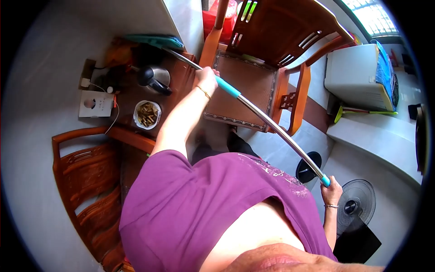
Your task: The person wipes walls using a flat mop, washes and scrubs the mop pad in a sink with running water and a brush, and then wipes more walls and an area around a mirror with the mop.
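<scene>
A flat mop with a long metal pole (272,124) and turquoise grips slants across the view. Its turquoise head (156,41) is at the wall, behind an electric kettle (159,78) on a wooden side table. My left hand (206,80), with a gold bracelet on the wrist, wraps round the pole's upper part. Down at the near end, by the turquoise cap, my right hand (331,190) is closed on the pole. Whether the mop head touches the wall or the things beside it, I cannot tell.
Near the kettle are a white bowl (137,119) of short brown pieces and a white box (96,108) with a cable. A wooden armchair (247,88) stands ahead, another chair (86,163) at left. To the right are an electric fan (362,199) and a white appliance (351,68).
</scene>
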`<action>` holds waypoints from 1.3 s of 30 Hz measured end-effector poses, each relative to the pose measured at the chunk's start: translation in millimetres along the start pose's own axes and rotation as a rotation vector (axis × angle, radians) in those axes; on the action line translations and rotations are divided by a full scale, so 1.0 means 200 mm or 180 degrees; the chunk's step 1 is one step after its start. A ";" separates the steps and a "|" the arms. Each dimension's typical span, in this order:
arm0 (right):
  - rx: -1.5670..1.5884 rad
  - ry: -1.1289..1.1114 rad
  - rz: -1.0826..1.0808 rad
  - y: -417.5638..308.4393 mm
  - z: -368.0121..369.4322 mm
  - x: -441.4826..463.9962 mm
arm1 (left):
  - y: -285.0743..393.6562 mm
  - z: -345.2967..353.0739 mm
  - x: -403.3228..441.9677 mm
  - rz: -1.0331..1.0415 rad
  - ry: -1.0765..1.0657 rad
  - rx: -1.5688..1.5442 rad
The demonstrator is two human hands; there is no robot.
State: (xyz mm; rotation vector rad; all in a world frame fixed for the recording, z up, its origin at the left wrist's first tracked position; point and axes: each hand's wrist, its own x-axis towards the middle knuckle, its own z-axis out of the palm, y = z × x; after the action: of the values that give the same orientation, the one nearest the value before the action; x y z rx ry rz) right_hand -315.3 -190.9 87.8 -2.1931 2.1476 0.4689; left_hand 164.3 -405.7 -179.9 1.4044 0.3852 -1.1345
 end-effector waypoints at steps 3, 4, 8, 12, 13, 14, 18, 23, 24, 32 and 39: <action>-0.0050 0.0235 0.0120 0.15 0.02 -0.13 | -0.12 0.03 -0.14 -0.0164 -0.0166 -0.0005; -0.0104 0.0276 0.0194 0.19 0.02 -0.18 | -0.15 0.04 -0.19 -0.0253 -0.0234 0.0033; -0.0174 0.0283 0.0529 0.36 0.14 -0.36 | -0.21 0.03 -0.39 -0.0388 -0.0360 -0.0023; 0.0182 0.0161 0.0707 0.40 0.43 -0.51 | -0.07 -0.01 -0.64 -0.0214 -0.0643 -0.0013; 0.0367 0.0174 0.0790 0.39 0.52 -0.53 | -0.04 -0.04 -0.68 -0.0209 -0.0765 -0.0037; 0.0545 0.0188 0.0883 0.38 0.60 -0.55 | -0.02 -0.05 -0.71 -0.0213 -0.0895 -0.0058; 0.0683 -0.0084 0.1045 0.30 0.79 -0.67 | 0.02 -0.13 -0.87 -0.0073 -0.1462 -0.0113; 0.0128 -0.0666 0.1991 0.47 1.10 -0.93 | -0.04 -0.26 -1.15 -0.0820 -0.2218 -0.0036; 0.0123 -0.0681 0.2003 0.52 1.10 -1.00 | -0.07 -0.28 -1.20 -0.1041 -0.2478 -0.0053; 0.1843 -0.1928 0.1866 0.46 0.55 -1.31 | -0.02 -0.33 -1.41 -0.1291 -0.4526 0.0902; 0.3026 -0.2467 0.1422 0.19 0.55 -1.08 | 0.10 -0.21 -1.40 0.0387 -0.3524 0.1428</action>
State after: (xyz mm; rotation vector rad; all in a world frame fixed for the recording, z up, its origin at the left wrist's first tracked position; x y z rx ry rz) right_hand -373.0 42.8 40.3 -0.8417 1.7944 0.1722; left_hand 67.2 -263.4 44.6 0.9307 -0.7674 -1.7554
